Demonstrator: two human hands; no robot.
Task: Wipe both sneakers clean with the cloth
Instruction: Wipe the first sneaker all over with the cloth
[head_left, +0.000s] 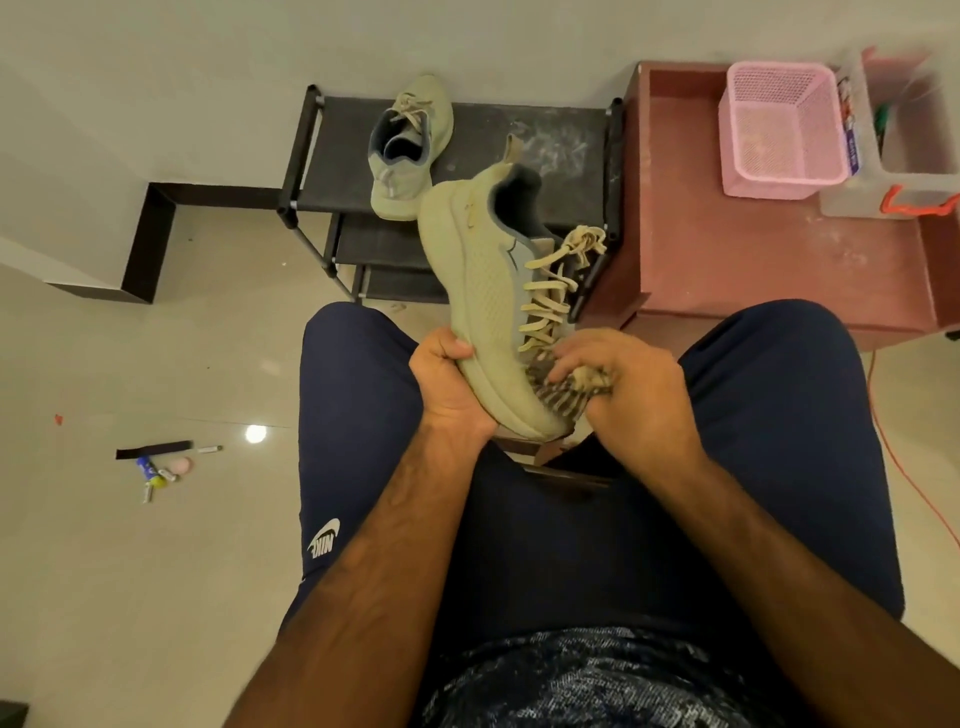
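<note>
I am seeing my left hand's fingers (449, 349) curling over the sole edge of the pale green sneaker (483, 291), gripping it near the toe. My right hand's fingers (576, 364) are bunching a dark-and-tan striped cloth (563, 396) and pressing it against the upper just below the lowest laces. The left hand (452, 389) is bracing the sole from the left side, and the right hand (636, 397) is covering most of the cloth.

The held sneaker is lying tilted on its side between my knees, with its toe towards me, its heel pointing away and its sole facing left. My navy trousers (358, 415) are framing it on both sides.

The second sneaker (405, 150) is sitting upright on the top shelf of the black shoe rack (545, 135), its heel just beside the heel of the held one. A reddish-brown cabinet (727, 249) is standing just right of the rack, carrying a pink mesh basket (779, 130) and a clear plastic box (914, 150). A few small items (156, 467) are lying on the tiled floor (156, 571) well to my left.
</note>
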